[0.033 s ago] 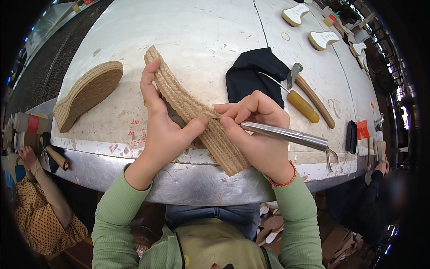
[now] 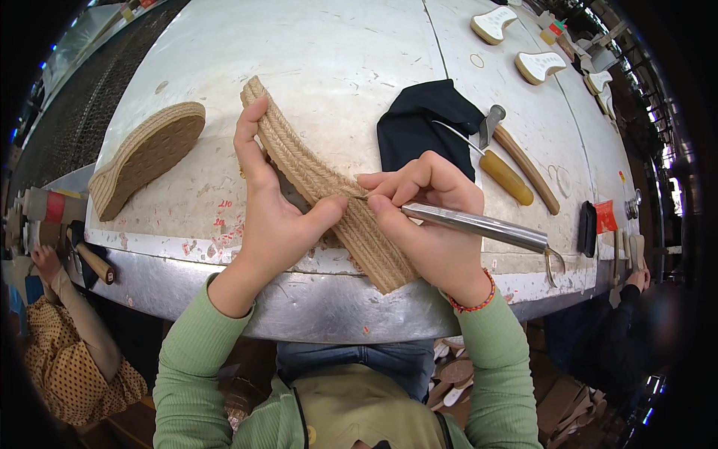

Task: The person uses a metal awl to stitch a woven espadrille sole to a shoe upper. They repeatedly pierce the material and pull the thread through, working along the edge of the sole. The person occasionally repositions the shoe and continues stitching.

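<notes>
My left hand (image 2: 278, 221) is closed around a braided jute wedge sole (image 2: 374, 243), fingers on its far side and thumb pressed on the braid. The sole slants from upper left down to the table's near edge. In my right hand (image 2: 441, 209) is a slim metal-handled hook tool (image 2: 482, 227), pinched near its front. Its thin tip meets the braid just beside my left thumb; how deep it goes is hidden. A curved wire hook (image 2: 556, 269) hangs off the handle's rear end.
A second jute sole (image 2: 149, 157) lies on its side at left. A dark cloth (image 2: 411, 120), a yellow-handled awl (image 2: 505, 178) and a hammer (image 2: 527, 168) lie beyond my right hand. White-topped soles (image 2: 540, 66) stand far right. Co-workers' hands (image 2: 46, 262) show at both sides.
</notes>
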The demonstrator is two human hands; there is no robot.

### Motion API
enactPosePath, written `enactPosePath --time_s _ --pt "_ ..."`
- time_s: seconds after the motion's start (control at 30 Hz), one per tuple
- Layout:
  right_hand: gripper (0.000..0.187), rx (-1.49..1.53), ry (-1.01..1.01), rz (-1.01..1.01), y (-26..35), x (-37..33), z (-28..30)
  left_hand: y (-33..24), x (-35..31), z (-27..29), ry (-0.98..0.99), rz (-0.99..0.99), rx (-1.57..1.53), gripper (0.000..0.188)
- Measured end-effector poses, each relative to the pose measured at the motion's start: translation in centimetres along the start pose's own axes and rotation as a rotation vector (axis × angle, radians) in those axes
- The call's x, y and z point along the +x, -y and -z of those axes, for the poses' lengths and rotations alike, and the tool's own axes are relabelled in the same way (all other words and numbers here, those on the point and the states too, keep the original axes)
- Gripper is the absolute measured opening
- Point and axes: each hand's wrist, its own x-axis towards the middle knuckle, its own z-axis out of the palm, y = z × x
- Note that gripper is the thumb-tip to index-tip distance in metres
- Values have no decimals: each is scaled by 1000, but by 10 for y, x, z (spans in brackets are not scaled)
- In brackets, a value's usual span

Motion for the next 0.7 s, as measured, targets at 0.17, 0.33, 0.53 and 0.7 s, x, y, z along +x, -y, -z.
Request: enactPosePath --time_s 0.17,0.33,0.53,0.7 --pt "21 -99 22 38 0 0 0 0 -1 0 -4 -7 14 102" --pt "20 -155 -18 63 0 2 -1 1 3 -2 -3 -9 -21 102" --pt "20 -226 -40 38 4 3 -3 2 3 -2 2 9 -48 102" --pt "20 -174 -17 74 -1 5 0 0 4 -4 -12 12 -108 101"
